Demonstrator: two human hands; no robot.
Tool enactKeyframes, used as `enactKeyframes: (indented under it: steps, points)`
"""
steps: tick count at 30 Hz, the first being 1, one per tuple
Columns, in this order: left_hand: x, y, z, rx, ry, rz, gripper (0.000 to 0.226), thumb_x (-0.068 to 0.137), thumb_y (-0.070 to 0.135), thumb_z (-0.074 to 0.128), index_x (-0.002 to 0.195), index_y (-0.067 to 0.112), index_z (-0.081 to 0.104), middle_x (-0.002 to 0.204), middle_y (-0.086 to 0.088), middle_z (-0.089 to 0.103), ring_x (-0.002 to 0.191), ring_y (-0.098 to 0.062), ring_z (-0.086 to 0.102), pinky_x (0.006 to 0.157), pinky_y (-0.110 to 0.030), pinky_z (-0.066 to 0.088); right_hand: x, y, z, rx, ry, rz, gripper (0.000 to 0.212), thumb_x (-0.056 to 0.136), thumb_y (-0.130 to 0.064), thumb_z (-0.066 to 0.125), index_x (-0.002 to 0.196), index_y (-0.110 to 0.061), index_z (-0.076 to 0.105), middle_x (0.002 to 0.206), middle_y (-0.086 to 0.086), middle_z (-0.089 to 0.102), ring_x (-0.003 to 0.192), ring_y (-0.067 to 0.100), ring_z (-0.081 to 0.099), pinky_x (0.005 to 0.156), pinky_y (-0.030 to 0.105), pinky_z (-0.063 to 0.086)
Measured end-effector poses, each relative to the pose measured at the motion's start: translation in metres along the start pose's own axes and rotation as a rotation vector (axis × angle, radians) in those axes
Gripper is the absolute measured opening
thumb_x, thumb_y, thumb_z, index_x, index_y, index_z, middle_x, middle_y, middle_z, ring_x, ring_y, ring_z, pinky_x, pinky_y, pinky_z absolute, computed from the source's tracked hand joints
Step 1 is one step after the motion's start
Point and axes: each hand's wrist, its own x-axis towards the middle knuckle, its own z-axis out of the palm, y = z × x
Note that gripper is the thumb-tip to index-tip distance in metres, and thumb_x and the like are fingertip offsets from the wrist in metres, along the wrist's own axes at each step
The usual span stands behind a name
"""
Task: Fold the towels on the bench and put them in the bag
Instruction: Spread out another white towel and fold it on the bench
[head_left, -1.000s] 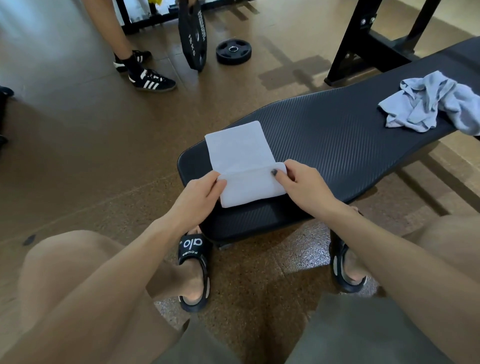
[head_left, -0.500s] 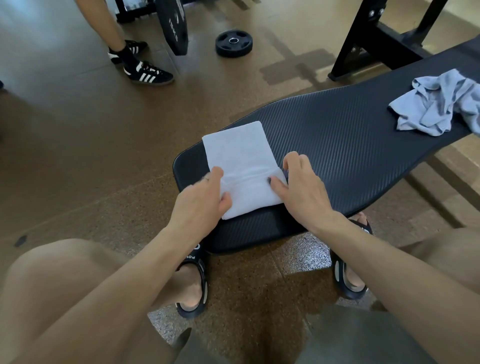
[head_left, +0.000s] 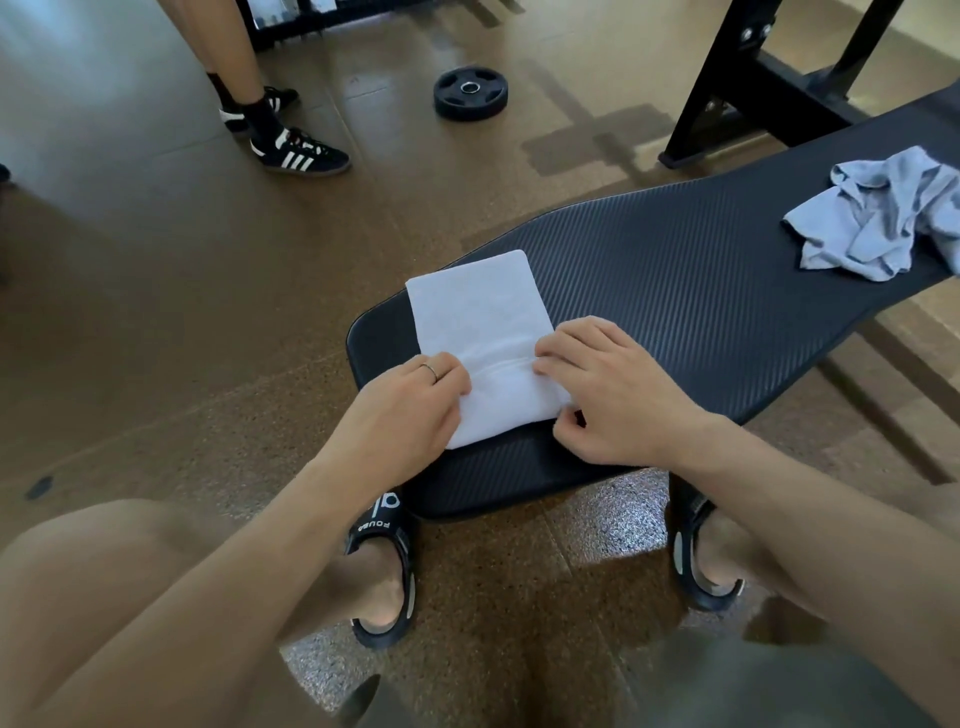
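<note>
**Both hands back at the near fold of the white towel**

Since half a second ago the right hand (head_left: 618, 395) has slid off the surface and onto the towel's right edge, and the left hand (head_left: 410, 410) has turned so its fingers curl in at the left edge. The white towel (head_left: 485, 332) lies folded into a long rectangle at the near-left end of the black padded surface (head_left: 701, 291), with a crease line running across it between the two hands. Left grip: fingers curled onto the cloth's left edge, a thin ring showing on one of them. Right grip: fingertips on the crease at the right edge, thumb tucked at the near right corner, pinching the cloth there. Far right on the same surface, well apart, sits a crumpled grey-blue towel (head_left: 878, 218), unfolded, partly cut off by the frame edge. On the floor beyond, a black weight plate (head_left: 470, 93) lies flat, and to its left another person's sneakers (head_left: 296, 150), black with white stripes, stand on the brown floor. A black metal frame (head_left: 727, 98) rises behind the surface's far side. Below, the wearer's black slides (head_left: 387, 525) are planted either side of the surface's near end.
</note>
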Motion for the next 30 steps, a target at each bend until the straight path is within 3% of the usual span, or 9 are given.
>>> enactKeyframes:
  steps: [3, 5, 8, 11, 14, 17, 20, 25, 30]
  points:
    - [-0.002, 0.003, -0.004, -0.012, -0.092, -0.044, 0.035, 0.097, 0.047, 0.045, 0.105, 0.015, 0.057, 0.112, 0.002, 0.057, 0.091, -0.02, 0.055, 0.079, -0.037, 0.049, -0.001, 0.009, 0.002, 0.056, -0.101, 0.03, 0.05, 0.071, -0.03, 0.059, 0.119, -0.014, 0.062, 0.126, 0.0, 0.058, 0.12, 0.024, 0.052, 0.12, 0.038, 0.027]
    - [-0.003, 0.005, -0.003, 0.047, -0.147, -0.058, 0.052, 0.086, 0.064, 0.052, 0.109, 0.017, 0.054, 0.116, 0.003, 0.054, 0.095, -0.019, 0.052, 0.082, -0.035, 0.047, 0.001, 0.011, 0.004, 0.132, -0.065, 0.066, 0.046, 0.073, -0.029, 0.057, 0.116, -0.014, 0.062, 0.122, -0.001, 0.061, 0.115, 0.024, 0.056, 0.119, 0.038, 0.028]
    - [-0.001, 0.006, -0.004, 0.001, -0.13, -0.075, 0.045, 0.079, 0.048, 0.057, 0.111, 0.016, 0.054, 0.111, 0.002, 0.053, 0.089, -0.022, 0.055, 0.074, -0.034, 0.046, 0.008, 0.01, 0.001, 0.318, 0.023, 0.163, 0.039, 0.078, -0.033, 0.051, 0.109, -0.015, 0.066, 0.105, -0.003, 0.067, 0.099, 0.022, 0.06, 0.108, 0.037, 0.039]
    - [0.002, 0.001, -0.01, -0.261, -0.079, -0.197, 0.028, 0.08, 0.033, 0.056, 0.106, 0.022, 0.055, 0.108, 0.01, 0.051, 0.084, -0.017, 0.054, 0.066, -0.031, 0.044, 0.013, 0.009, -0.003, 0.453, 0.055, 0.286, 0.03, 0.082, -0.032, 0.051, 0.104, -0.019, 0.066, 0.085, -0.005, 0.064, 0.082, 0.016, 0.055, 0.089, 0.038, 0.046]
    - [0.005, -0.005, -0.015, -0.487, -0.054, -0.315, 0.01, 0.086, 0.025, 0.063, 0.093, 0.024, 0.057, 0.104, 0.012, 0.051, 0.091, -0.01, 0.054, 0.074, -0.029, 0.045, 0.015, 0.007, -0.005, 0.578, 0.05, 0.402, 0.017, 0.09, -0.023, 0.054, 0.105, -0.021, 0.061, 0.082, -0.001, 0.062, 0.077, 0.016, 0.054, 0.074, 0.04, 0.047]
    - [0.009, -0.008, -0.019, -0.612, -0.06, -0.504, 0.006, 0.093, 0.025, 0.062, 0.097, 0.025, 0.057, 0.094, 0.006, 0.062, 0.085, -0.01, 0.061, 0.07, -0.035, 0.048, 0.017, 0.007, -0.004, 0.693, 0.015, 0.511, 0.012, 0.098, -0.029, 0.051, 0.109, -0.025, 0.054, 0.083, -0.004, 0.061, 0.07, 0.011, 0.055, 0.06, 0.032, 0.041]
    - [0.01, -0.008, -0.019, -0.797, -0.061, -0.675, 0.006, 0.101, 0.03, 0.054, 0.105, 0.025, 0.053, 0.098, -0.001, 0.067, 0.083, -0.018, 0.07, 0.076, -0.049, 0.059, 0.021, 0.007, 0.001, 0.773, -0.007, 0.607, 0.017, 0.104, -0.04, 0.047, 0.113, -0.025, 0.049, 0.087, -0.008, 0.059, 0.072, 0.008, 0.055, 0.058, 0.026, 0.037]
    - [0.013, -0.007, -0.015, -0.729, -0.094, -0.746, 0.01, 0.104, 0.031, 0.05, 0.112, 0.025, 0.048, 0.103, 0.001, 0.066, 0.073, -0.009, 0.07, 0.072, -0.043, 0.063, 0.03, 0.002, 0.009, 0.74, -0.007, 0.648, 0.027, 0.103, -0.048, 0.047, 0.11, -0.022, 0.046, 0.087, -0.003, 0.059, 0.074, 0.014, 0.057, 0.058, 0.029, 0.039]
    - [0.014, -0.006, -0.01, -0.618, -0.144, -0.729, 0.009, 0.103, 0.031, 0.05, 0.107, 0.026, 0.043, 0.096, -0.004, 0.06, 0.064, -0.014, 0.07, 0.069, -0.047, 0.061, 0.038, 0.0, 0.012, 0.669, 0.018, 0.67, 0.028, 0.101, -0.044, 0.051, 0.106, -0.019, 0.04, 0.083, 0.003, 0.058, 0.073, 0.021, 0.058, 0.057, 0.037, 0.043]
